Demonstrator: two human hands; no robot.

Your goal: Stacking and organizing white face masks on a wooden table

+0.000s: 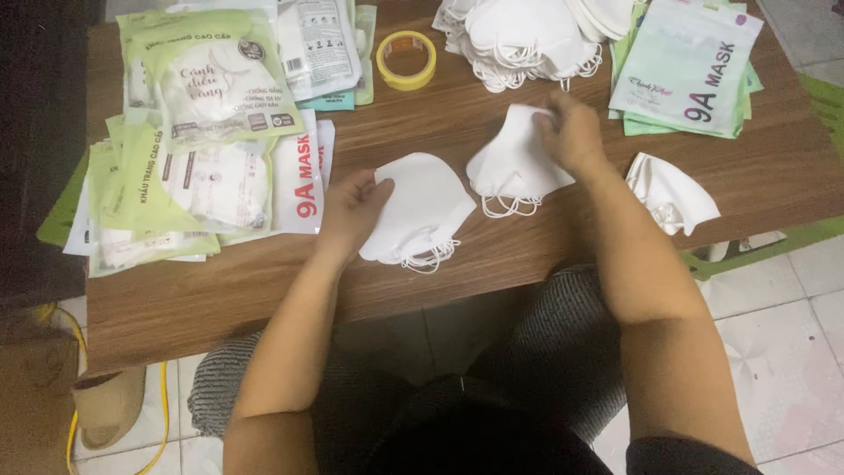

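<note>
Wood-grain brown desk (492, 141): carries everything; white tiled floor (774, 352) below, beige slipper (107, 406) and yellow cable (75, 422) lower left.
Left side: stack of green-and-white mask packets (189, 141).
Top: yellow tape roll (406, 59), heap of loose white masks (527, 35); more packets (690, 66) top right.
Left hand (352, 211): grip pinching the edge of a folded white mask stack (418, 211), thumb on top, lying at desk centre.
Right hand (571, 132): fingers pressed together on the upper corner of second white mask (514, 163), flat on desk just beside the first.
Spare mask (673, 193): near right edge, apart from both hands.
</note>
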